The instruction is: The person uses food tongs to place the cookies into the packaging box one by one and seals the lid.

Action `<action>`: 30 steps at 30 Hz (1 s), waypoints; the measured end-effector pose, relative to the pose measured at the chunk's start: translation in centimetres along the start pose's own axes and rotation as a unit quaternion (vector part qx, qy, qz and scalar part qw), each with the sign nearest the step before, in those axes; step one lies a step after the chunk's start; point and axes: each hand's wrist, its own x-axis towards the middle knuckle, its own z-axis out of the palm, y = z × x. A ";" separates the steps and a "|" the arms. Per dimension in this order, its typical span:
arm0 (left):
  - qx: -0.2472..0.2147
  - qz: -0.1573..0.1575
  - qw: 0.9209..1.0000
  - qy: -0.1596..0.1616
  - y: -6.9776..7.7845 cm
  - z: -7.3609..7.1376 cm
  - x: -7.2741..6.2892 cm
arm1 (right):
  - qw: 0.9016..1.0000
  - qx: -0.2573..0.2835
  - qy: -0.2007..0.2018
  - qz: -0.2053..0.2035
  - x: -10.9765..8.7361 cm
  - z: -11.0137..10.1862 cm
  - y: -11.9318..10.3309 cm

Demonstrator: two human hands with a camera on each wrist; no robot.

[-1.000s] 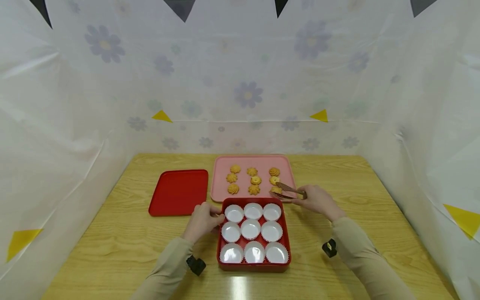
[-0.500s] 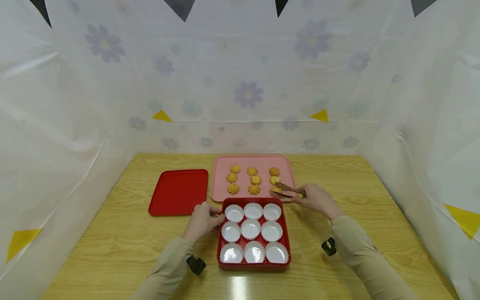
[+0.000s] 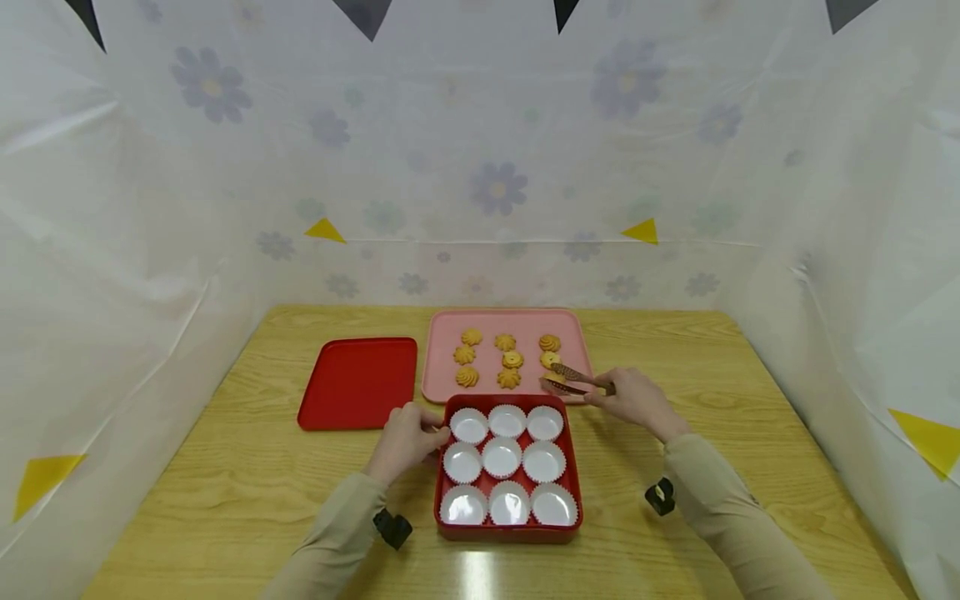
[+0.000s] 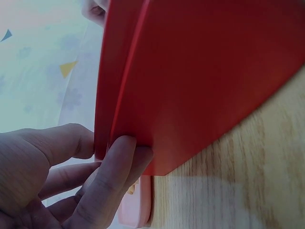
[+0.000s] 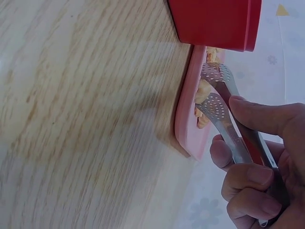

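Note:
My right hand [image 3: 633, 402] holds metal tongs [image 5: 228, 109] with perforated ends. Those ends straddle the near-right cookie [image 5: 203, 91] on the pink tray [image 3: 442, 329], one on either side of it. At the upper left part of the red square box [image 3: 504, 536], my left hand [image 3: 405, 439] pinches the wall between thumb and fingers; the left wrist view shows fingertips against the outer side [image 4: 190, 86]. Inside the box stand several white fluted paper cups [image 3: 501, 457] in rows, all without cookies. More golden piped cookies [image 3: 512, 359] lie in three columns on the tray.
A flat red tray or lid [image 3: 358, 383] lies left of the pink tray. The box sits on the wooden table [image 3: 660, 550] just in front of the pink tray. Flower-printed white sheeting [image 3: 498, 150] hangs behind and at both sides.
The head view has shifted very slightly. Both hands, the tongs, the box and the cookies keep about the same places.

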 end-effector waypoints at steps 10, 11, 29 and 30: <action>0.021 0.023 0.999 0.018 0.0 -0.1 0.1 | 1.000 -0.004 0.007 -0.005 -0.3 -0.4 -0.2; 0.020 0.021 0.999 0.017 0.0 -0.1 0.0 | 1.000 -0.004 0.007 -0.006 -0.3 -0.4 -0.2; 0.004 0.010 1.000 0.009 0.0 0.0 0.0 | 0.998 0.021 0.050 -0.031 -1.0 -0.9 -0.7; 0.003 0.010 1.000 0.009 0.0 0.0 -0.1 | 0.998 0.022 0.053 -0.034 -1.1 -1.0 -0.8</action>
